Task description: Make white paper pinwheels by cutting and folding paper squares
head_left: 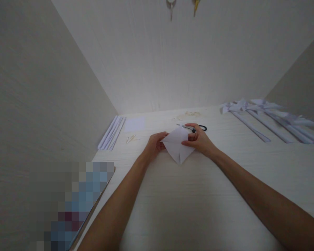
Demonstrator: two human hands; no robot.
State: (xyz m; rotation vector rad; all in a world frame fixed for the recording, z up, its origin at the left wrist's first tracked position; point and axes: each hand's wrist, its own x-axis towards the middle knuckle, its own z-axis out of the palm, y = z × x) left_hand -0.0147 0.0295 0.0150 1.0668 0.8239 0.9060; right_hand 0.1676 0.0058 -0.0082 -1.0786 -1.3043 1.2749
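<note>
A white square sheet of paper (176,148), turned cornerwise with cuts or creases running in from its corners, is held between my hands above the tabletop. My left hand (155,143) grips its left corner, fingers partly behind the sheet. At the right side my right hand (197,139) pinches the paper between thumb and fingers. Just behind that hand lies a pair of scissors (203,128) with black handles, its blades pointing left and partly covered by my fingers.
Rolled white paper sticks (112,133) lie at the left, beside a flat white sheet (134,124). Small pale scraps or pins (133,138) and thin tan pieces (192,114) are scattered near the back. Paper pinwheels on sticks (267,116) rest at the right. Walls enclose the table (172,209).
</note>
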